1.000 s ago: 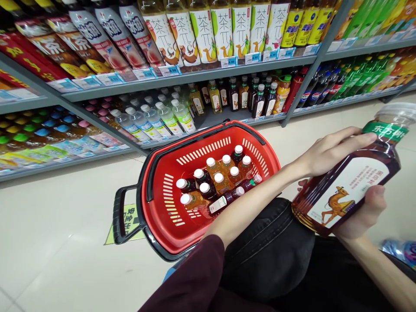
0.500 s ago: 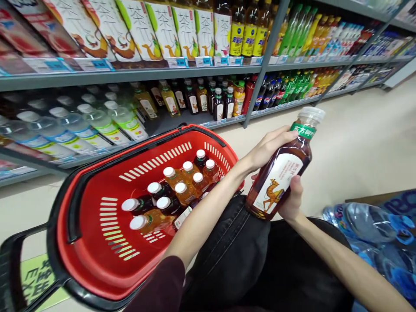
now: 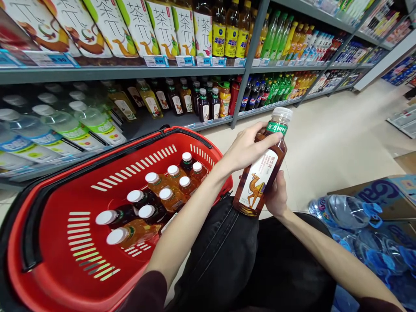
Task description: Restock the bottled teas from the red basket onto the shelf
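Left hand: curled around neck and shoulder of an Oriental Leaf tea bottle. Right hand: cupped against the bottle's lower side, thumb up. Bottle tilted, cap on, camel label upward, between both hands; contact between base and trousers cannot be told.

Progress, as judged: at least ten white-capped bottles already in the red shopping basket, left of the left hand, partly behind its forearm. Held bottle not yet in there. Similar dark bottles remain on the lower shelf, beyond the left hand. Total wanted: cannot tell.
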{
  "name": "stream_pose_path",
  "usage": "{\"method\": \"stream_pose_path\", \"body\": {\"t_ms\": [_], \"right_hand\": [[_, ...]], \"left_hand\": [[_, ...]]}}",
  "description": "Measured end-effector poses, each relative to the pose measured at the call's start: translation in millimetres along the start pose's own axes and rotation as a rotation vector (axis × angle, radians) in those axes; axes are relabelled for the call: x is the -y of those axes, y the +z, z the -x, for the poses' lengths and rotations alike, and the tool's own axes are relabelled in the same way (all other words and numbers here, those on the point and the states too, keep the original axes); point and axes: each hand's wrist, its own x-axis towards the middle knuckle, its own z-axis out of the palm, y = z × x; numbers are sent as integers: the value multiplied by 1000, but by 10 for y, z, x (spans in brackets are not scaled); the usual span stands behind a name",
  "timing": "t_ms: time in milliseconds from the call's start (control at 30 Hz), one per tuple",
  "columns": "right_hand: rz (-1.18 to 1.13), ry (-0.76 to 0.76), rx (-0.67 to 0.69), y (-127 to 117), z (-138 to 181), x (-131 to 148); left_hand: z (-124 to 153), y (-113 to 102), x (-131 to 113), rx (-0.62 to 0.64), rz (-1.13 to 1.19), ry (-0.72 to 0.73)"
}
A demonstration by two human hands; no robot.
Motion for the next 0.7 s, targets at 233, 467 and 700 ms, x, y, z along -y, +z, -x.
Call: {"method": "stream_pose_path", "body": {"t_ms": [233, 467, 700], "right_hand": [[-198, 123, 94, 58, -6, 96], [-194, 398, 227, -61, -54, 31], [11, 257, 359, -22, -14, -104]], "left_hand": [[37, -44, -104, -144, 109, -2], [46, -195, -151, 38, 470, -38], [74, -404, -88, -24, 434, -85]]}}
